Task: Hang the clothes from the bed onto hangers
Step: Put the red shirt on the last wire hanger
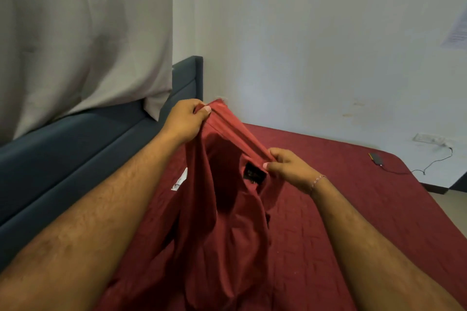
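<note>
Red fabric dominates the head view: a red shirt [227,209] is held up above the bed [353,209], its lower part hanging down toward the camera and draping over the red quilted bedspread.

Head view, hands:
- Left hand [184,121]: fingers curled, thumb pressed against them, pinching the upper end of the shirt's neck edge. This grip is the higher of the two and lies farther from the camera.
- Right hand [288,166]: fingers and thumb pinching the lower end of the same neck edge. A thin bracelet [317,182] sits on this wrist.
- The neck edge runs taut between the two grips, sloping down from left to right.
- A dark label [254,171] is visible inside the neckline, just beside the right thumb.
- A white tag [180,180] shows at the shirt's left edge, below the left wrist.

Head view, surroundings:
- The bedspread covers the bed to its far edge, near the white wall [328,45].
- A dark blue padded headboard [75,154] runs along the left side of the bed.
- A pale grey curtain [75,33] hangs above the headboard, its lower edge touching the headboard top.
- A small dark device [376,158] lies on the bed's far right corner, with a cable [434,160] leading away toward a wall socket [428,138].
- A sheet of paper [457,33] is fixed to the wall at the right edge.
</note>
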